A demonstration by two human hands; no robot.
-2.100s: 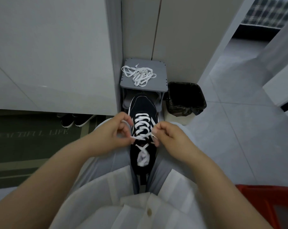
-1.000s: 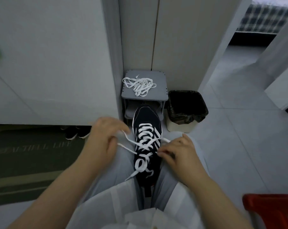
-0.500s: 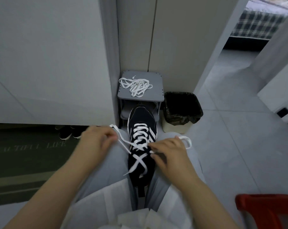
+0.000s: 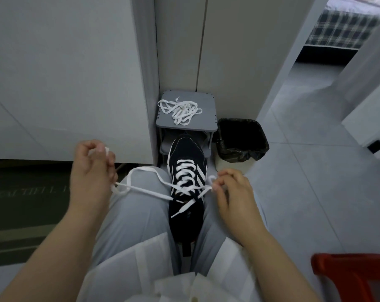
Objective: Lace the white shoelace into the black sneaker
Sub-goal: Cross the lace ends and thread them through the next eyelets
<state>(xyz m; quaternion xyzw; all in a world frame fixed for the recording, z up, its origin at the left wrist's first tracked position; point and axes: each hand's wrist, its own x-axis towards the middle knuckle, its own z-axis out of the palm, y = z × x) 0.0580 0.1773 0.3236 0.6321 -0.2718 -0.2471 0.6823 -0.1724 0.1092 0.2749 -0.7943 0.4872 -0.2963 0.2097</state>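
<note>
The black sneaker (image 4: 186, 216) with white side stripes lies between my knees, toe pointing away. A white shoelace (image 4: 149, 191) is threaded through its eyelets, and both loose ends stretch out sideways. My left hand (image 4: 92, 171) is raised to the left of the shoe and grips one lace end, which loops over my left thigh. My right hand (image 4: 232, 192) sits just right of the shoe's upper eyelets and pinches the other lace end between thumb and fingers.
A small grey shelf stand (image 4: 206, 110) stands against the wall past the toe, with a spare bundle of white laces (image 4: 180, 110) on top. A black-lined bin (image 4: 241, 140) is to its right. A red stool (image 4: 354, 277) is at lower right, a dark doormat (image 4: 21, 203) at left.
My left hand has pulled its lace end further out and up to the left, drawing the lace taut. My right hand has moved right off the shoe, holding its lace end.
</note>
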